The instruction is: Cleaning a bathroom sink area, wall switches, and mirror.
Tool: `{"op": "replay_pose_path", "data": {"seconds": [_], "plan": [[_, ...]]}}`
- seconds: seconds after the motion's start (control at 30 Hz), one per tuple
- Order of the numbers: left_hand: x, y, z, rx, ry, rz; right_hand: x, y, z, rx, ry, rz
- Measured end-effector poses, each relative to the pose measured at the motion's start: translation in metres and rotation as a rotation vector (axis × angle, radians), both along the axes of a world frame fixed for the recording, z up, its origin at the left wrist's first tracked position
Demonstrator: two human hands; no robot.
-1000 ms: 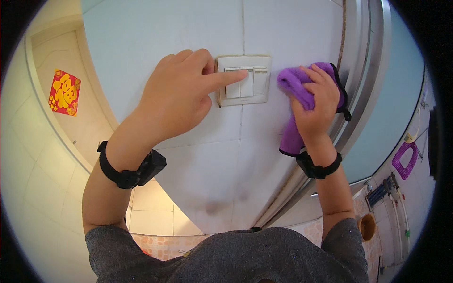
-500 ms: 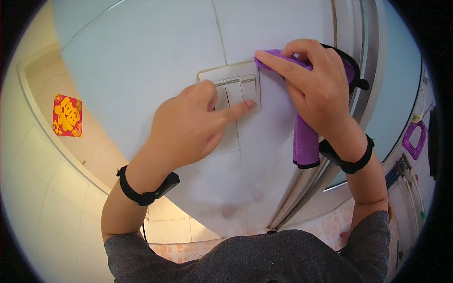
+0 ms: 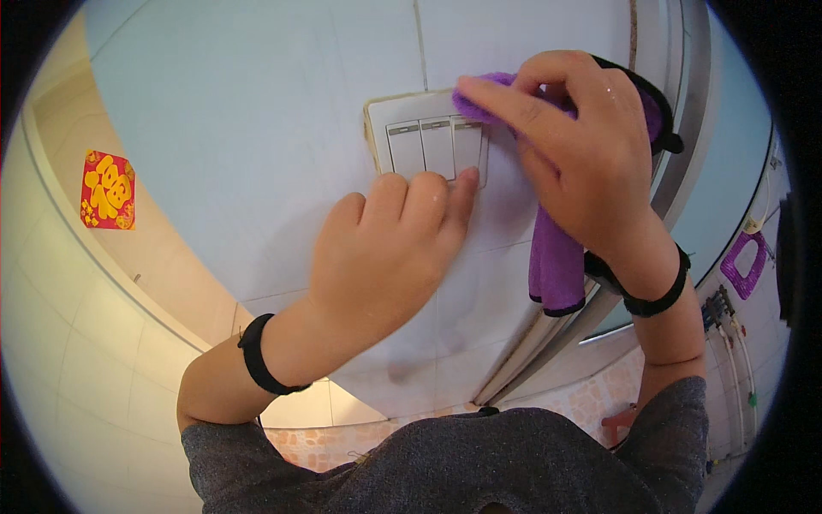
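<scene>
A white three-rocker light switch (image 3: 422,147) is set in the tiled wall in front of me. My left hand (image 3: 385,248) is at its lower edge, fingers curled with knuckles toward me. One finger rests at the switch's lower right corner, and I see nothing in this hand. My right hand (image 3: 582,146) grips a purple cloth (image 3: 556,257) with black edging. Its index finger presses a fold of the cloth onto the plate's upper right corner, covering part of the right rocker's top. The rest of the cloth hangs below the palm and behind the hand.
A metal door frame (image 3: 698,111) runs close by on the right. Farther right, a purple frame-shaped item (image 3: 743,265) hangs near pipes (image 3: 728,343). At left is a doorway with a red and gold paper decoration (image 3: 109,190). Patterned floor tiles (image 3: 321,445) show below.
My left hand has moved right and turned, its pointing finger now more upright at the switch's lower right corner. The cloth fold has slid from beside the plate onto its top edge.
</scene>
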State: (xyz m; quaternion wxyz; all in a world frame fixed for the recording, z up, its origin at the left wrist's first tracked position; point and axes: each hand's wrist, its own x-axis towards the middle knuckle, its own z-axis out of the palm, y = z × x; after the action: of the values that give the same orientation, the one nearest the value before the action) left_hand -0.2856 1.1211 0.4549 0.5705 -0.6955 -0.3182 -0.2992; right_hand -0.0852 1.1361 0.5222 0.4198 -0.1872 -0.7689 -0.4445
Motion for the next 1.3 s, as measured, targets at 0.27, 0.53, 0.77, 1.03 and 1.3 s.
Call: {"op": "replay_pose_path", "data": {"seconds": [0.27, 0.53, 0.77, 1.03, 1.3], "plan": [[0.011, -0.012, -0.002, -0.160, -0.098, 0.042, -0.005, -0.016, 0.010, -0.042, -0.132, -0.215], [0.012, -0.016, 0.000, -0.242, -0.078, 0.011, -0.026, -0.029, 0.023, -0.093, -0.134, -0.108], [0.010, -0.015, -0.004, -0.262, -0.095, 0.021, -0.010, -0.025, 0.030, -0.301, -0.111, -0.317], [0.009, -0.015, -0.006, -0.283, -0.125, 0.017, -0.007, -0.014, 0.032, -0.326, -0.137, -0.211], [0.012, -0.013, -0.005, -0.283, -0.110, 0.046, -0.004, -0.018, 0.030, -0.501, -0.165, -0.169]]}}
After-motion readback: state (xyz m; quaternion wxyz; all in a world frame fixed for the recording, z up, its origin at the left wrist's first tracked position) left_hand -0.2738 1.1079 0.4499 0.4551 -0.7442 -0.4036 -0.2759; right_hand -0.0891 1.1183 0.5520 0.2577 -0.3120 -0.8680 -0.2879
